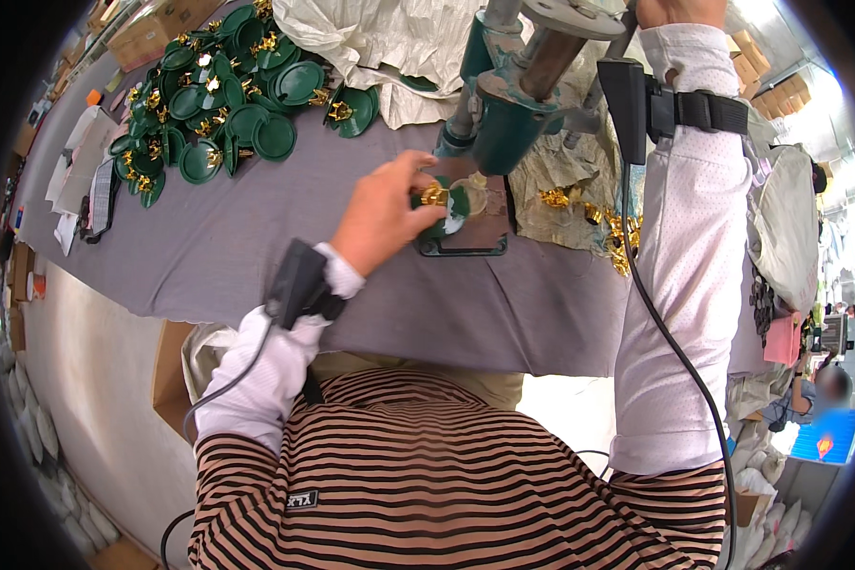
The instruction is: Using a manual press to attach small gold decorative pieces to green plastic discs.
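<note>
My left hand [382, 211] pinches a green disc [457, 203] with a gold metal clip [434, 195] on it, at the base of a hand press [515, 122]. A pale patch shows on the disc. The press has a green body and grey metal rods, and its plunger stands just above and behind my left fingers. At the top edge, my right hand [682, 11] is closed round the press lever [621, 40]; most of its fingers are cut off by the frame. A dark handle-shaped frame [463, 249] juts from the front of the base.
A heap of green discs with gold clips [228, 104] lies at the far left of the grey cloth-covered table [399, 304]. Loose gold clips [619, 237] lie on a crumpled sack right of the press. White sacking [380, 47] is behind. A person [807, 394] is at the far right.
</note>
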The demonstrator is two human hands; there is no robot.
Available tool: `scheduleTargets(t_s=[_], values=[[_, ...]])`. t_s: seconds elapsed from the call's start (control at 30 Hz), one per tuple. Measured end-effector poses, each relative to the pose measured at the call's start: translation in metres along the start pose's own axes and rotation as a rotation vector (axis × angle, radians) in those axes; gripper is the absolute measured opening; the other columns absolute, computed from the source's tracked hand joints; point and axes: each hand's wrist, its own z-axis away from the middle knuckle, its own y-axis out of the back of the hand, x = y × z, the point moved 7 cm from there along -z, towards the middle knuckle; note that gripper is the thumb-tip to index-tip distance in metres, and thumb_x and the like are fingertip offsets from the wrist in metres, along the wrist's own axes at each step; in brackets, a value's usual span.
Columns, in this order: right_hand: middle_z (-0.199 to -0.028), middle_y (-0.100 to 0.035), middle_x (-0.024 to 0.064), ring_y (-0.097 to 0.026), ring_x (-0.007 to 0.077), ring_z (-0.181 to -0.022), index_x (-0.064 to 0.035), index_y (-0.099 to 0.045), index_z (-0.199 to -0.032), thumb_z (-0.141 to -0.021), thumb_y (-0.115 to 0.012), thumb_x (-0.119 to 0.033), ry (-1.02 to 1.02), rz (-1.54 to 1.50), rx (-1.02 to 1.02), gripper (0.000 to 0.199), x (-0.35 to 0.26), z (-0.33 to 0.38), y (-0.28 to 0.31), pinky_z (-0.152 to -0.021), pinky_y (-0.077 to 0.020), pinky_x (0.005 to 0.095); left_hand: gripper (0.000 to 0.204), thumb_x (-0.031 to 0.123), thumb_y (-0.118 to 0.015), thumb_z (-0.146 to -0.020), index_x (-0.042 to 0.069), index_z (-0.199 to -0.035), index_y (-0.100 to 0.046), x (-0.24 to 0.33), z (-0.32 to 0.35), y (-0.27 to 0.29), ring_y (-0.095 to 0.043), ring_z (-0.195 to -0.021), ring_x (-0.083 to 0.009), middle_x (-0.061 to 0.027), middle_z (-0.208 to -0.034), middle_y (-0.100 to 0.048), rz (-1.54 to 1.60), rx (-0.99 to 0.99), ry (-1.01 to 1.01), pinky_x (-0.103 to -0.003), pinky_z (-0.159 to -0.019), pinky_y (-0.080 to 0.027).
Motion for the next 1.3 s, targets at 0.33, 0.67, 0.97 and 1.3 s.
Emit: scheduleTargets(t_s=[0.33,0.67,0.97,1.3], values=[[-0.073,-0.057,0.0037,-0.047,0.0091,-0.05,0.0,-0.055,-0.116,-0.096,-0.047,-0.014,0.234,0.012,-0.043,0.026,-0.053,0.061,-0.009,-0.037,-0.0335,0.0191,0.061,0.016,-0.081,-0.072,-0.002,-0.121,-0.05,0.02,-0.024,-0.045,-0.067,-0.095,-0.0349,-0.0157,-0.097,-0.071,-0.174,0.003,-0.028,-0.041,-0.082,-0.053],[-0.073,-0.062,0.0067,-0.06,0.0236,-0.071,-0.0051,-0.066,-0.075,-0.099,-0.04,-0.025,0.294,0.73,-0.433,0.041,-0.018,0.309,0.008,-0.092,-0.045,0.0484,0.051,0.017,-0.082,-0.07,0.004,-0.11,-0.053,0.018,-0.024,-0.042,-0.065,-0.091,-0.0348,-0.014,-0.096,-0.068,-0.158,0.009,-0.058,-0.042,-0.079,-0.052],[-0.07,-0.054,0.0086,-0.048,0.0202,-0.055,0.0035,-0.056,-0.107,-0.1,-0.038,-0.018,0.188,-0.057,-0.223,0.029,-0.061,0.099,-0.012,-0.051,-0.0399,0.0287,0.057,0.015,-0.078,-0.072,0.007,-0.123,-0.054,0.004,-0.016,-0.038,-0.063,-0.095,-0.0331,-0.011,-0.097,-0.069,-0.092,0.025,0.021,-0.043,-0.082,-0.051],[-0.062,-0.053,-0.0022,-0.039,0.0064,-0.038,-0.0041,-0.061,-0.099,-0.099,-0.048,-0.024,-0.079,-0.061,0.084,0.024,0.009,0.004,0.007,-0.03,-0.0257,0.0205,0.046,0.017,-0.077,-0.073,0.005,-0.114,-0.059,-0.047,0.045,0.06,-0.062,-0.091,-0.0288,-0.0108,-0.092,-0.066,-0.185,-0.361,0.002,-0.037,-0.083,-0.05]])
